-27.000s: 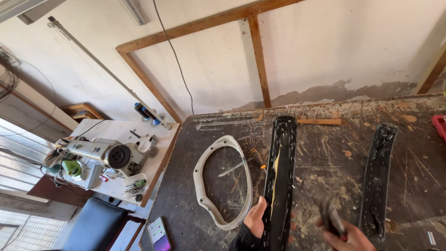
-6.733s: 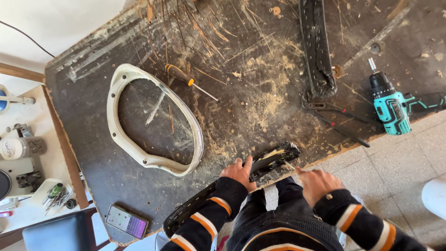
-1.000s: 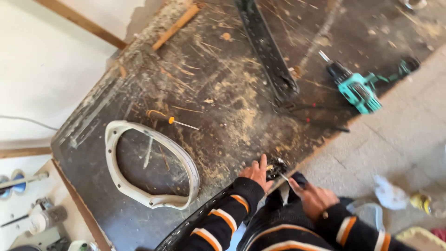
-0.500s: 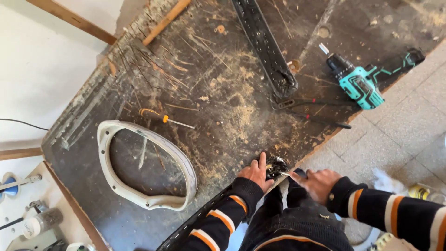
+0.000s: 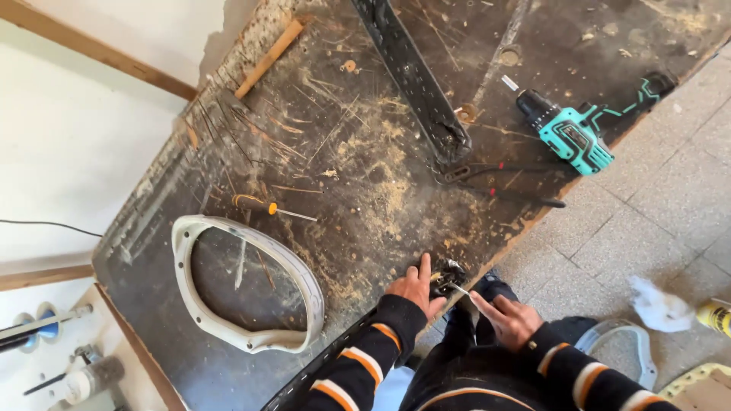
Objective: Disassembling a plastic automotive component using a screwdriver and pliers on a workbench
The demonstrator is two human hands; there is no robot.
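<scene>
A long black strip (image 5: 320, 373) — dark, narrow, its end at the workbench (image 5: 365, 152) front edge — lies under the left hand (image 5: 415, 288), which presses it flat; the right hand (image 5: 509, 320) pinches a small metal tool (image 5: 459, 289) against that end.

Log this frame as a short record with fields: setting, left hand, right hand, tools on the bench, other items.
setting: dark, scratched workbench strewn with sawdust, seen from above
left hand: left hand presses the end of a long black strip at the bench edge
right hand: right hand holds a thin metal tool to that end; tool type unclear
tools on the bench: teal cordless drill, orange-handled screwdriver, pliers with red-marked handles
other items: white oval frame, second black strip, wooden stick
</scene>
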